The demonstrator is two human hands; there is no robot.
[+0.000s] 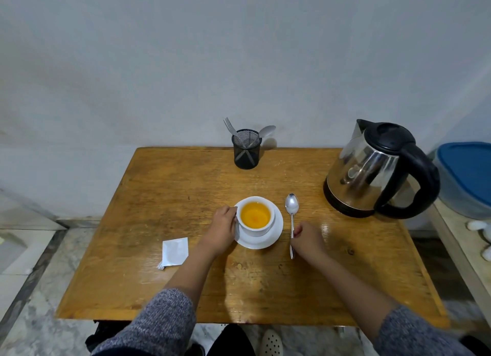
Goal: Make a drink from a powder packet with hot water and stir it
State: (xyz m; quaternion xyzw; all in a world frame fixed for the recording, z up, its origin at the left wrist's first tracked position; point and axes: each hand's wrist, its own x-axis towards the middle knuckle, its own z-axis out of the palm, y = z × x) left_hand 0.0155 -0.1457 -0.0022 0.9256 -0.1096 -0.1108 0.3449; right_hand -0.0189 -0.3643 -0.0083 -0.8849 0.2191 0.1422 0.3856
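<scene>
Our left hand [221, 229] steadies the full cup [255, 217]; our right fingers [297, 232] pinch the spoon [292, 217] flat on the table [186, 182]; a careless lift risks slopping.

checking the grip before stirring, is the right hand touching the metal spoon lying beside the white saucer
Touching. The head view shows the right hand with its fingers closed over the handle of the metal spoon.

Wooden table [186, 185], grey wall [186, 63]

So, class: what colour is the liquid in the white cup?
Orange-yellow liquid in the white ceramic cup, shown best in the head view.
</scene>
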